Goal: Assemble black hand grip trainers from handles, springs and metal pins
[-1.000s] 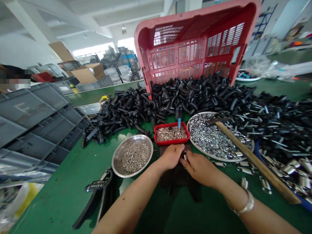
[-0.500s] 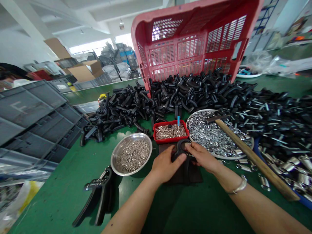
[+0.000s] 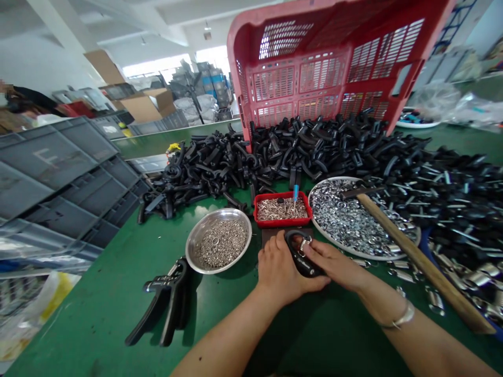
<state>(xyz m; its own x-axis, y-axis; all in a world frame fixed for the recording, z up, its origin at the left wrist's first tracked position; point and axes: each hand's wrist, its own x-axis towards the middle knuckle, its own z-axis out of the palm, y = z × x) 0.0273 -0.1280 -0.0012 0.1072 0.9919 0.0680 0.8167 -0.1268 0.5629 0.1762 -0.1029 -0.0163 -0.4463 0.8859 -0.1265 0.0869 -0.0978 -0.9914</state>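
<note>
The black handle piece (image 3: 301, 259) lies between both hands on the counter (image 3: 118, 293). The left hand (image 3: 281, 275) grips its near side, fingers curled closed. The right hand (image 3: 334, 264) pinches its spring end (just below the red tray (image 3: 282, 208)).

The black plastic handle (image 3: 303, 257) is largely covered by the left hand (image 3: 281, 272) and right hand (image 3: 334, 263), so its lower end cannot be seen. The dark pad (image 3: 275, 233) beneath them shows only a strip. The red crate (image 3: 334, 68) is cut off by the top edge. The wooden hammer handle (image 3: 420, 264) hides part of the tray of springs (image 3: 346, 222). A person's face at the far left is blurred.
</note>
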